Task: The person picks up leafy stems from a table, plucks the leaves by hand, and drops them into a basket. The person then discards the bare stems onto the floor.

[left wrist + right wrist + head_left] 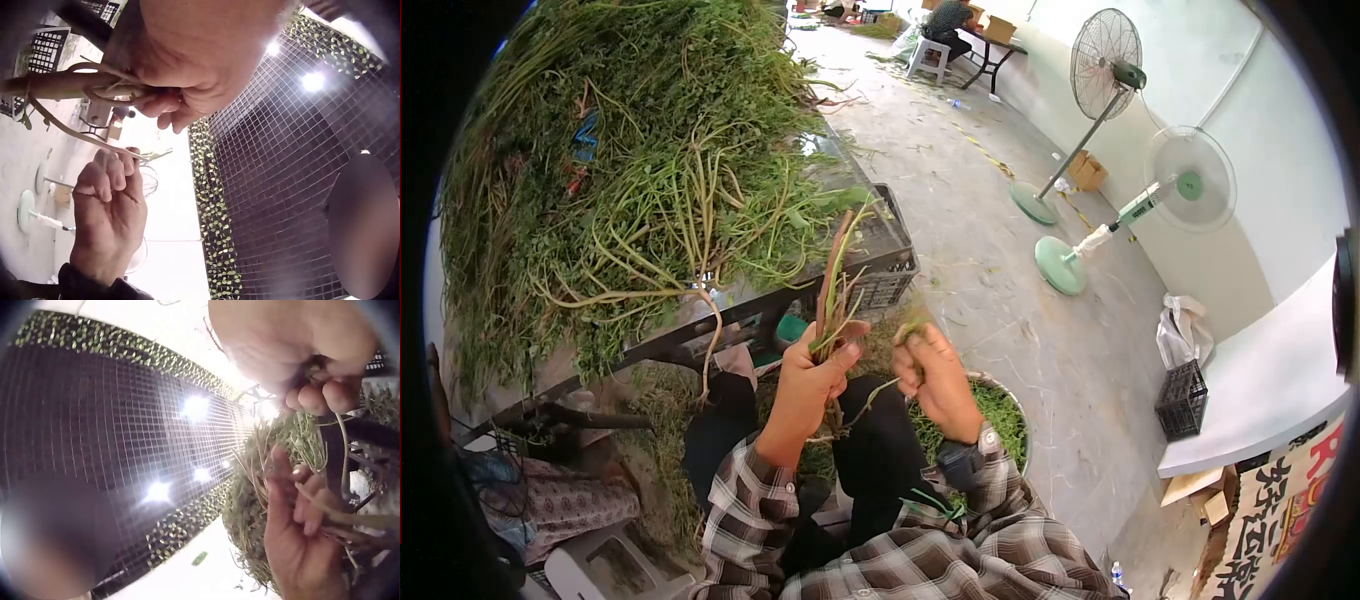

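In the head view my left hand (808,388) grips a small bundle of reddish-green stems (832,290) that stands upright out of the fist. My right hand (940,378), just right of it, has curled fingers pinching a bit of green plant (914,328). The left wrist view shows a thick stem (56,84) running from the left fist (206,56), with the right hand (109,212) by a thin side shoot (69,130). In the right wrist view the right hand's fingertips (315,397) are bent around something small, largely hidden.
A large heap of leafy stems (650,130) covers the table at the left. Below the right hand sits a round basket of greens (1000,420). A black crate (890,280) stands under the table corner. Two fans (1105,75) and a seated person (948,28) are farther off.
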Demonstrator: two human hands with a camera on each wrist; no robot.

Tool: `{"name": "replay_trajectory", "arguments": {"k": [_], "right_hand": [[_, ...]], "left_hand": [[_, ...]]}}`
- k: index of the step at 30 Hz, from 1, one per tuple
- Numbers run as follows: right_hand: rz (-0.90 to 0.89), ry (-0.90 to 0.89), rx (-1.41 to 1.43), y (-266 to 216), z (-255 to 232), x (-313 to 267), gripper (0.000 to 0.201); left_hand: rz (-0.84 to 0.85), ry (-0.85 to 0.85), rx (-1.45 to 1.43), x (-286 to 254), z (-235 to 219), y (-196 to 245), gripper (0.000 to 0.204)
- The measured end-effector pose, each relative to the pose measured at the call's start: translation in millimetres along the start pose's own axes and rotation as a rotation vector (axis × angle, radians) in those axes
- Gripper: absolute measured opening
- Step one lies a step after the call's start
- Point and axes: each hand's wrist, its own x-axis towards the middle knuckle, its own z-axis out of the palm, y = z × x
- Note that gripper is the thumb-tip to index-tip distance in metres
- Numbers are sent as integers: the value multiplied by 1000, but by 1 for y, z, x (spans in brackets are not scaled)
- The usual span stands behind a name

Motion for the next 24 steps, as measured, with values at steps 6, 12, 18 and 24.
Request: {"name": "replay_trajectory", "arguments": {"k": [6, 12, 18, 24], "right_hand": [[-9, -1, 77, -15, -1, 3, 9], [30, -102, -48, -21, 26, 3, 23], [6, -178, -195, -12, 39, 6, 35], [59, -85, -76, -12, 43, 16, 27]], "left_hand": [[-41, -100, -11, 0, -2, -2, 23], [-18, -89, 79, 0, -3, -4, 21], [381, -26, 584, 5, -7, -15, 20], [397, 0, 723, 2, -1, -9, 19]]}}
